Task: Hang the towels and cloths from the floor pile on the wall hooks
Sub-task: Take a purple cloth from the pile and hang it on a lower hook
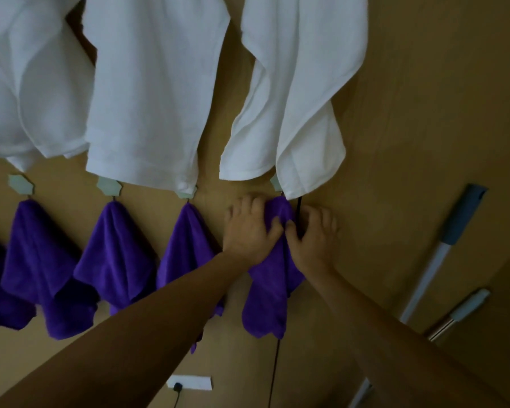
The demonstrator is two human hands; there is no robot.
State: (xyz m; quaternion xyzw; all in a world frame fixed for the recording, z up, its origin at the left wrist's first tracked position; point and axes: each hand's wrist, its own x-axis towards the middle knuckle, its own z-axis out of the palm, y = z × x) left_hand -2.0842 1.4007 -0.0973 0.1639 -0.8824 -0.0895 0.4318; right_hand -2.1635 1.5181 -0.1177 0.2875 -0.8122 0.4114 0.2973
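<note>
Since the hook sits half under a towel, both hands meet just below it on the cloth. Left hand grips the bunched top, seemingly to seat it. Right hand has its thumb on the cloth edge and fingers spread on the wall, likely steadying. Hung cloths lie left of the hands.

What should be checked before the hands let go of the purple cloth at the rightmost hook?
1. Grip of left hand on purple cloth: ok.
2. Grip of right hand: cannot tell; its thumb touches the cloth.
3. Cloth caught on hook: cannot tell; hands cover the spot.
4. Hook clear of white towel: not ok; the hem overlaps it.
5. Cloth clear of black cord: not ok; the cord passes behind it.
</note>
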